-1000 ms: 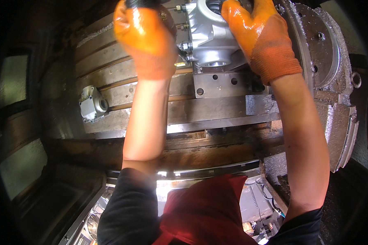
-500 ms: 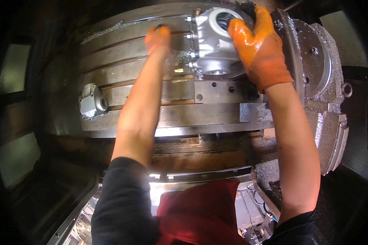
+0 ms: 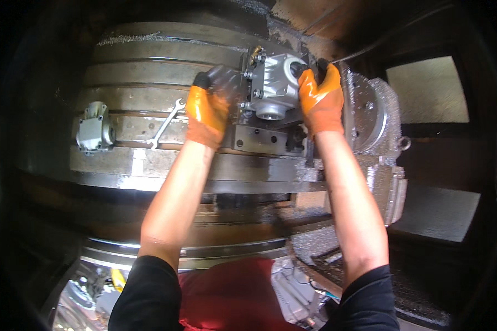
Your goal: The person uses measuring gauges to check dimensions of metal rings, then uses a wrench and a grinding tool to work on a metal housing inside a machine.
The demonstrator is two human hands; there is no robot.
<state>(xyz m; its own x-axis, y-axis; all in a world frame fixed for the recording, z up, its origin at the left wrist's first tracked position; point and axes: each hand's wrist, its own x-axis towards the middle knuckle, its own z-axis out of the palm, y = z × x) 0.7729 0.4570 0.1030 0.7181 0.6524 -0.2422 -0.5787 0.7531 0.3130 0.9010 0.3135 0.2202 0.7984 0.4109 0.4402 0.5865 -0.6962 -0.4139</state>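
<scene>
Slotted steel machine table [image 3: 165,74] with a grey metal casting [image 3: 273,83] clamped in a fixture near its right end, both gloved hands on it.

Left hand [image 3: 209,105], in an orange glove with dark fingertips, presses closed against the casting's left side by the bolts; what it grips, if anything, is hidden. Right hand [image 3: 321,99] wraps the casting's right edge, next to the round indexing plate [image 3: 370,116]. A wrench [image 3: 165,124] lies loose on the table just left of the left wrist, and a second small casting [image 3: 93,129] sits well apart at the far left. Judging by this, the oily gloves could slip on the casting, or an arm could knock the wrench off the table edge; metal chips around the fixture could cut.
</scene>
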